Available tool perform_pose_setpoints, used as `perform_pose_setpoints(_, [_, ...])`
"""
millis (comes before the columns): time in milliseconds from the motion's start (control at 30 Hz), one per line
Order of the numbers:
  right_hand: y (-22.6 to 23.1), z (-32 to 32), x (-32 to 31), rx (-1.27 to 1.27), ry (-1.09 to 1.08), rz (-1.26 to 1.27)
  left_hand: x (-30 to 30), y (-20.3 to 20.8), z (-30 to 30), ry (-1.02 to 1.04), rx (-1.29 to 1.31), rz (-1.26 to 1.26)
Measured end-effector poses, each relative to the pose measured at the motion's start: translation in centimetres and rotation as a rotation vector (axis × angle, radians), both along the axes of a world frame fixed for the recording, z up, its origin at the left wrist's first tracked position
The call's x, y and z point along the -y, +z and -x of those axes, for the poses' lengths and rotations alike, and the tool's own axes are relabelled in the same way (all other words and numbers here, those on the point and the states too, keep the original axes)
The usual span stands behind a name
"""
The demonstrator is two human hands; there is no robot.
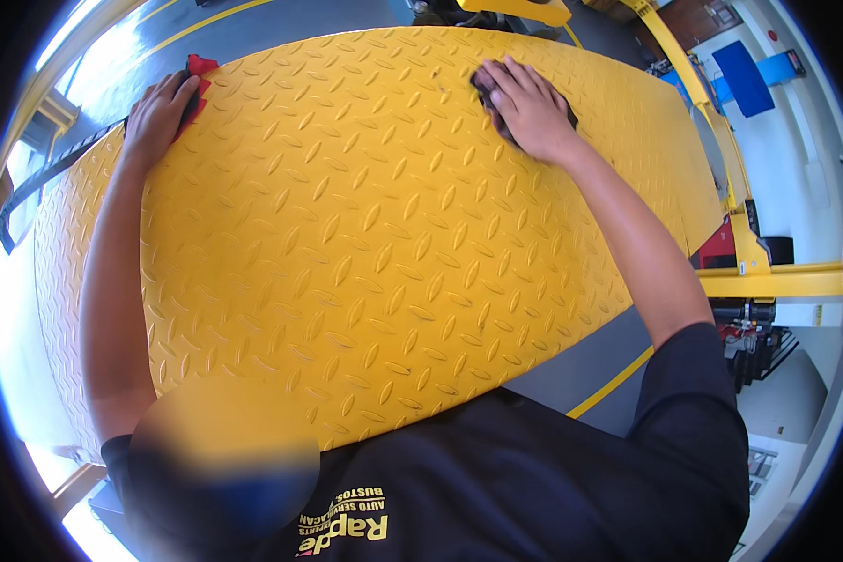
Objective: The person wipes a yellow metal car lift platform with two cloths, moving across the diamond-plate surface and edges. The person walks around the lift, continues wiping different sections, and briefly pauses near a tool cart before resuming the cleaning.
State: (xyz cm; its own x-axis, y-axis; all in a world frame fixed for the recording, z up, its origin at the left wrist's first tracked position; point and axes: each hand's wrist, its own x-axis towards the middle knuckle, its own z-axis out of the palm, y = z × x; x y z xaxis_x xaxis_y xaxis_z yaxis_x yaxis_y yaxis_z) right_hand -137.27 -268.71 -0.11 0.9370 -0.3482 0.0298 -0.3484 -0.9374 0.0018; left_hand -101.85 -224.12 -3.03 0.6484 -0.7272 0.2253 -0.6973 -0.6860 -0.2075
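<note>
A large yellow diamond-tread metal plate spreads out in front of me, with small dark scuffs and smudges on it. Near its far right part, my right hand presses a dark cloth flat against the raised pattern. The cloth pokes out around my fingers. At the far left, my left hand lies along a bend in the plate, fingers closed over a red cloth with a dark part. Part of each cloth is hidden beneath my hand.
A yellow lift post and arm stand at the right, beside a red item and dark machinery. A blue panel is at the upper right. A dark strap-like strip hangs at the left. Grey floor with yellow lines surrounds the plate.
</note>
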Motion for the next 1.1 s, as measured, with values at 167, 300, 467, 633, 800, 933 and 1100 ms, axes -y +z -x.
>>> perform_pose_setpoints(167, [-0.7,1.3,-0.6,0.046,-0.01,-0.01,0.6,-1.3,-1.3,-0.056,0.081,-0.012])
perform_pose_setpoints(300, [-0.3,-1.1,-1.4,0.034,-0.025,-0.08,-1.1,-2.4,-2.1,-0.008,0.125,-0.033])
perform_pose_setpoints(467, [-0.2,0.6,-0.3,-0.017,-0.06,-0.047,0.3,-1.6,-1.9,-0.067,0.081,-0.002])
perform_pose_setpoints(633, [-0.6,0.2,-0.7,0.0,-0.054,-0.058,-0.1,-1.9,-1.9,-0.007,0.092,-0.048])
perform_pose_setpoints(800, [0.1,0.2,0.3,-0.031,-0.111,-0.047,0.7,-0.9,-1.5,0.032,-0.013,0.034])
perform_pose_setpoints(933, [-1.1,0.6,0.5,0.002,-0.086,-0.041,1.0,-0.9,-0.8,0.094,-0.124,0.144])
perform_pose_setpoints(1100, [-0.4,0.9,1.3,-0.042,-0.148,-0.049,1.8,-0.2,-0.2,0.107,-0.151,0.152])
